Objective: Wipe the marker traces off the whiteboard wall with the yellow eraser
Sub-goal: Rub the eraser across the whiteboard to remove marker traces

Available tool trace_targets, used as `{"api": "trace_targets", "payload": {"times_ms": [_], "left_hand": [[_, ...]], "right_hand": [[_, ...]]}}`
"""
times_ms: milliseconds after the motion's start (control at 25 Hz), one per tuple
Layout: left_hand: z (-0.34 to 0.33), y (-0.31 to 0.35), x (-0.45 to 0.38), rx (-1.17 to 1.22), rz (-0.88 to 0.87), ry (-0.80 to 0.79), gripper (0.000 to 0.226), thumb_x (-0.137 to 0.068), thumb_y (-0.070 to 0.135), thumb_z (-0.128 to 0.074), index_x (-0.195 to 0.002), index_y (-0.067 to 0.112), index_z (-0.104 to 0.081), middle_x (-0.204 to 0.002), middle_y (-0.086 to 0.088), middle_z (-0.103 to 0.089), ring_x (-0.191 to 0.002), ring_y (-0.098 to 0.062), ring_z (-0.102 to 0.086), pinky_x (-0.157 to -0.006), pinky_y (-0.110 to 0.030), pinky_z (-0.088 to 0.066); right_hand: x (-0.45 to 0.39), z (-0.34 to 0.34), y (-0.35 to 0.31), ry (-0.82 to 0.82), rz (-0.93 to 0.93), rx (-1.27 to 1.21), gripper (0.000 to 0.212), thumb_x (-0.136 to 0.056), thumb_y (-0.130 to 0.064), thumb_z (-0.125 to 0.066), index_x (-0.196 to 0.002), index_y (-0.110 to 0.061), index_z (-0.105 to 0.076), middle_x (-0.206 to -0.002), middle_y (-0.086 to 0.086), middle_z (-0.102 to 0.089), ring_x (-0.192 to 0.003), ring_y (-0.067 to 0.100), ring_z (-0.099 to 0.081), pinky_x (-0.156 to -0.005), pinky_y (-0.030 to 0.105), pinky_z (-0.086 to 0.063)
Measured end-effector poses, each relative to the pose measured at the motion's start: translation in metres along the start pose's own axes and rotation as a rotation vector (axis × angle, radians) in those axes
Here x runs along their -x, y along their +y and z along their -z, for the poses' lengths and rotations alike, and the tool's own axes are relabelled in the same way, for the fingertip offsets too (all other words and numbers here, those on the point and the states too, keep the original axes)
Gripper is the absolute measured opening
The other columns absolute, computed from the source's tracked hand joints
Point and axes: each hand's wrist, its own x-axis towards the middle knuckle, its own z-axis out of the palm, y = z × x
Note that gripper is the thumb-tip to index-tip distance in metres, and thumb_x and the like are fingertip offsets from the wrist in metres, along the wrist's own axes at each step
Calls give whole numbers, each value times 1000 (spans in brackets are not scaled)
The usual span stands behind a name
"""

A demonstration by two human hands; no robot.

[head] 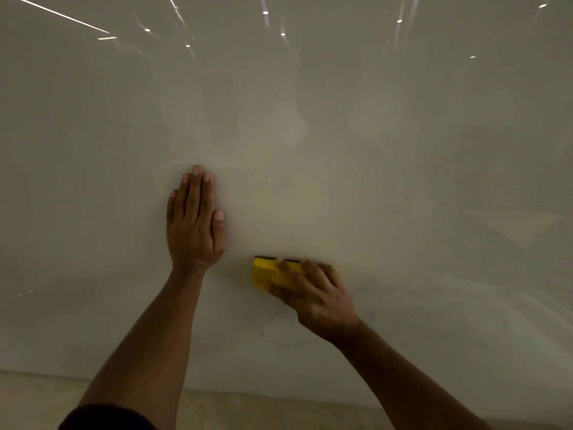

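We're looking at a dim, warm-grey picture. Ceiling lights glare as bright dots and streaks along the top of the glossy whiteboard wall [341, 125], hazy reflections spread across its middle, the corners darken, and everything is slightly soft.

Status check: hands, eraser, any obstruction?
Left hand flat on the glossy whiteboard wall. Right hand grips yellow block eraser, black pad against wall. Faint blue marker traces remain below. Nothing in the way.
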Motion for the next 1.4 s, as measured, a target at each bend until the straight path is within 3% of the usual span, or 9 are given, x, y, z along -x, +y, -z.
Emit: {"api": "trace_targets", "payload": {"times_ms": [80,240,400,560,800,960,1080,1240,1400], "left_hand": [[0,0,1,4,9,-5,62,-108,31,-28,-165,7,-26,-169,-18,-32,-162,-19,-12,-130,-43,-16],[0,5,6,0,51,3,61,-108,29,-29,-164,6,-27,-169,-17,-32,-161,-22,-17,-129,-45,-19],[-1,5,16,9,84,-5,60,-108,27,-29,-165,7,-23,-170,-16,-30,-162,-20,-13,-130,-46,-20],[-1,4,20,11,77,-7,61,-108,27,-28,-166,9,-18,-170,-16,-29,-162,-19,-11,-130,-44,-18],[0,-3,43,18,96,-45,62,-108,25,-29,-167,10,-15,-170,-17,-28,-162,-21,-10,-130,-43,-16],[2,-2,42,4,103,-65,61,-108,24,-29,-165,4,-22,-169,-21,-29,-160,-33,-20,-129,-47,-18],[4,5,40,-9,116,-91,61,-107,23,-28,-163,-2,-22,-169,-25,-25,-159,-39,-21,-129,-49,-19],[1,33,29,13,25,-97,64,-107,21,-30,-162,-8,-17,-169,-29,-19,-161,-37,-11,-130,-50,-20],[-5,53,13,25,-181,-100,63,-108,24,-30,-163,-4,-21,-171,-21,-16,-162,-32,-10,-130,-49,-20]], "right_hand": [[-5,-1,-11,-22,-9,-26,53,-89,-11,-58,-134,-40,-66,-149,0,-58,-113,35,-59,-95,42,-47],[-20,-12,-22,-171,440,-33,33,-107,-25,-47,-106,-36,-77,-131,-1,-70,-98,26,-66,-88,39,-55],[-37,-19,-33,-112,302,-85,29,-108,-26,-48,-112,-33,-76,-132,-1,-69,-103,30,-66,-93,41,-56],[-29,-22,-47,-223,547,-37,35,-106,-33,-43,-101,-41,-77,-123,-15,-71,-103,16,-68,-91,33,-54],[19,4,-20,-95,-74,-22,56,-89,-7,-49,-131,-38,-68,-147,4,-60,-115,37,-59,-98,45,-45],[61,23,10,-159,196,43,44,-109,-12,-37,-127,-30,-73,-142,10,-62,-106,39,-70,-98,46,-52],[72,33,19,-113,-111,80,58,-96,-5,-42,-140,-38,-62,-152,5,-53,-120,39,-62,-102,46,-45],[66,39,23,-142,128,132,52,-106,-7,-33,-137,-33,-66,-147,8,-58,-109,39,-68,-96,44,-54],[57,41,27,-79,-159,74,52,-102,-8,-39,-137,-38,-65,-149,5,-57,-113,39,-64,-92,43,-54]]}}
